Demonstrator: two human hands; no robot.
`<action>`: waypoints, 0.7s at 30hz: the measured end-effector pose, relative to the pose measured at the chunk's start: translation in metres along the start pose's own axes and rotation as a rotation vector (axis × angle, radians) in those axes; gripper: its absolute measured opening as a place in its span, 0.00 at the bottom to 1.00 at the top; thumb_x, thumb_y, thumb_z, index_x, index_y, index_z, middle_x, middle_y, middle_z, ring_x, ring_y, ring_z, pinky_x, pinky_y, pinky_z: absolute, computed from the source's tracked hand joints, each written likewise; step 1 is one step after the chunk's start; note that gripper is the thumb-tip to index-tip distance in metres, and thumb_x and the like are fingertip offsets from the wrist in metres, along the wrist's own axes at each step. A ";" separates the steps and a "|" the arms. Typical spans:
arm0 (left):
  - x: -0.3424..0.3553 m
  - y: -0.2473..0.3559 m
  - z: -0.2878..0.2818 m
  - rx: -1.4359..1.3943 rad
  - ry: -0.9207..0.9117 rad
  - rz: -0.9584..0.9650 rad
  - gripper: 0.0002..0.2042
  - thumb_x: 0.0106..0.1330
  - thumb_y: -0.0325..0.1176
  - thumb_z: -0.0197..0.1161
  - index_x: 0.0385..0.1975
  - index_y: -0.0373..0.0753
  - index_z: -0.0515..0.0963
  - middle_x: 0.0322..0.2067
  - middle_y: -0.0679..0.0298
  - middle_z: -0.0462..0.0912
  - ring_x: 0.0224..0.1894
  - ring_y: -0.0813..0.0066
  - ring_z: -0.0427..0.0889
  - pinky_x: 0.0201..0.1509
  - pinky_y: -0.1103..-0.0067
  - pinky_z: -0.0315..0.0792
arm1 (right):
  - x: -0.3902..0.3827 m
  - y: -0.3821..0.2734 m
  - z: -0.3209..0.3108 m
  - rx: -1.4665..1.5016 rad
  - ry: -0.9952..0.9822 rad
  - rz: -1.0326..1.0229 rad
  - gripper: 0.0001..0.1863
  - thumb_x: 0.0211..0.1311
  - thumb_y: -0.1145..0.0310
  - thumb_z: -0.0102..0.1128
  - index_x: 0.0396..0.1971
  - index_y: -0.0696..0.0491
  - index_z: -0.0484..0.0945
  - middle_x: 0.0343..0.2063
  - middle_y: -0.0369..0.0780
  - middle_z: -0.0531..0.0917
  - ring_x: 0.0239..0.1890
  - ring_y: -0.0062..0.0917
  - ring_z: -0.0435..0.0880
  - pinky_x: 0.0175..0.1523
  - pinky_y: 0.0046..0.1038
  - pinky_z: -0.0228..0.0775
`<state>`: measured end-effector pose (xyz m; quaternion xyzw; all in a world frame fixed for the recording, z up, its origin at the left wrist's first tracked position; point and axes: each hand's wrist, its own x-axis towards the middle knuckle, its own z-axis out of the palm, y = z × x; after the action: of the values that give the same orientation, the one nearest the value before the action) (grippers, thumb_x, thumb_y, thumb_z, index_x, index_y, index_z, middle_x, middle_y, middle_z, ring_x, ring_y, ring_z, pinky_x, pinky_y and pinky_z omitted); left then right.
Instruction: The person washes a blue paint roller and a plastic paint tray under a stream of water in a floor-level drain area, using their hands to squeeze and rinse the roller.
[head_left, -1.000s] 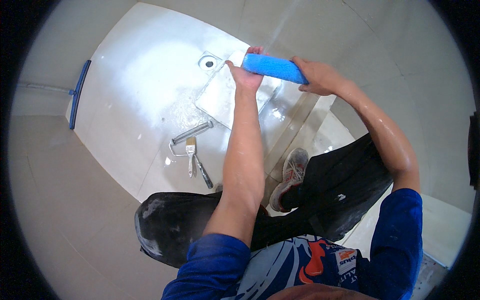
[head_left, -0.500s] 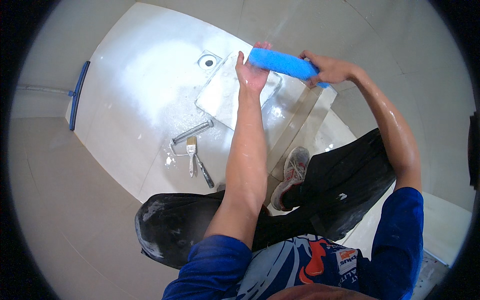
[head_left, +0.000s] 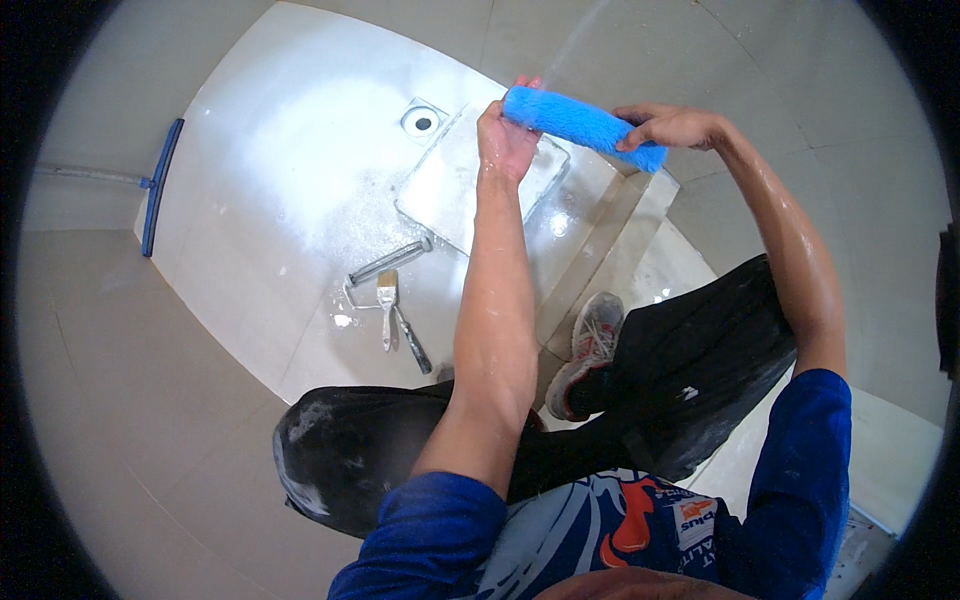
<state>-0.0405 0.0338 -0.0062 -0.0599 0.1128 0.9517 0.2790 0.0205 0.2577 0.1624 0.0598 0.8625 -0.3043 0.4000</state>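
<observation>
A fluffy blue paint roller cover (head_left: 580, 123) is held slantwise between my two hands above the wet floor. My left hand (head_left: 508, 148), palm up, is closed around its left end, with the fingers partly behind it. At the other end, my right hand (head_left: 672, 130) grips it from above with thumb and fingers. Below the cover lies a whitish, wet rectangular tray (head_left: 450, 195). Left of my left forearm, a bare roller frame (head_left: 388, 262) with a dark handle rests on the floor, and a paintbrush (head_left: 387, 290) lies across it.
A round drain (head_left: 422, 123) sits in the white floor (head_left: 260, 240) beyond the tray. At the left wall stands a blue squeegee (head_left: 162, 190) with a pale pole. A low raised curb (head_left: 600, 245) runs beside my shoe (head_left: 598, 330). Tiled walls (head_left: 100, 340) surround the area.
My left fingers have closed more around the cover's left end. My right hand has shifted slightly along the cover, leaving more of its right end showing.
</observation>
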 end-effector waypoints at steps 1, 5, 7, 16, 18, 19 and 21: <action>0.000 -0.001 0.001 -0.012 -0.011 0.001 0.29 0.71 0.37 0.43 0.70 0.29 0.63 0.67 0.44 0.70 0.70 0.53 0.69 0.74 0.60 0.62 | 0.002 0.001 -0.002 0.032 -0.043 0.013 0.49 0.59 0.49 0.68 0.74 0.60 0.59 0.67 0.54 0.71 0.68 0.46 0.71 0.72 0.46 0.63; -0.006 -0.002 0.006 -0.055 -0.034 0.020 0.30 0.66 0.38 0.45 0.67 0.28 0.66 0.62 0.44 0.75 0.67 0.50 0.71 0.73 0.58 0.62 | 0.000 -0.014 0.001 0.184 -0.180 0.072 0.47 0.60 0.55 0.65 0.73 0.64 0.58 0.65 0.55 0.73 0.66 0.42 0.75 0.71 0.43 0.67; -0.008 -0.004 0.009 -0.080 -0.049 0.021 0.30 0.64 0.39 0.45 0.64 0.28 0.69 0.58 0.45 0.77 0.65 0.49 0.73 0.73 0.58 0.63 | 0.006 -0.004 -0.001 0.275 -0.264 0.094 0.47 0.59 0.57 0.65 0.73 0.65 0.57 0.63 0.55 0.74 0.64 0.40 0.77 0.70 0.42 0.69; -0.015 0.001 0.007 -0.167 -0.045 0.011 0.29 0.60 0.40 0.47 0.58 0.28 0.74 0.47 0.46 0.81 0.55 0.48 0.78 0.67 0.53 0.71 | -0.002 -0.019 0.006 0.086 -0.242 0.116 0.50 0.52 0.62 0.69 0.74 0.64 0.57 0.60 0.54 0.76 0.62 0.40 0.78 0.70 0.41 0.69; -0.013 0.001 0.008 -0.171 -0.086 0.000 0.28 0.60 0.40 0.47 0.57 0.29 0.74 0.45 0.46 0.81 0.55 0.48 0.78 0.67 0.52 0.71 | -0.003 -0.017 0.007 0.049 -0.190 0.112 0.50 0.52 0.63 0.68 0.74 0.64 0.57 0.60 0.54 0.77 0.61 0.41 0.79 0.70 0.41 0.69; -0.012 0.001 0.010 -0.168 -0.093 0.008 0.28 0.60 0.40 0.47 0.58 0.29 0.74 0.48 0.46 0.80 0.56 0.48 0.77 0.68 0.52 0.70 | 0.000 -0.009 0.007 0.062 -0.168 0.099 0.49 0.52 0.63 0.68 0.74 0.64 0.57 0.60 0.54 0.77 0.60 0.41 0.80 0.69 0.42 0.70; -0.010 0.003 0.012 -0.161 -0.106 0.025 0.29 0.60 0.38 0.49 0.59 0.29 0.73 0.52 0.45 0.78 0.58 0.49 0.76 0.71 0.50 0.67 | 0.004 -0.002 0.006 0.154 -0.193 0.067 0.49 0.53 0.62 0.67 0.74 0.64 0.57 0.58 0.53 0.78 0.57 0.40 0.82 0.68 0.42 0.72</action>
<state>-0.0338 0.0293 0.0075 -0.0301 0.0217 0.9630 0.2670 0.0210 0.2519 0.1582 0.0893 0.7915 -0.3603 0.4855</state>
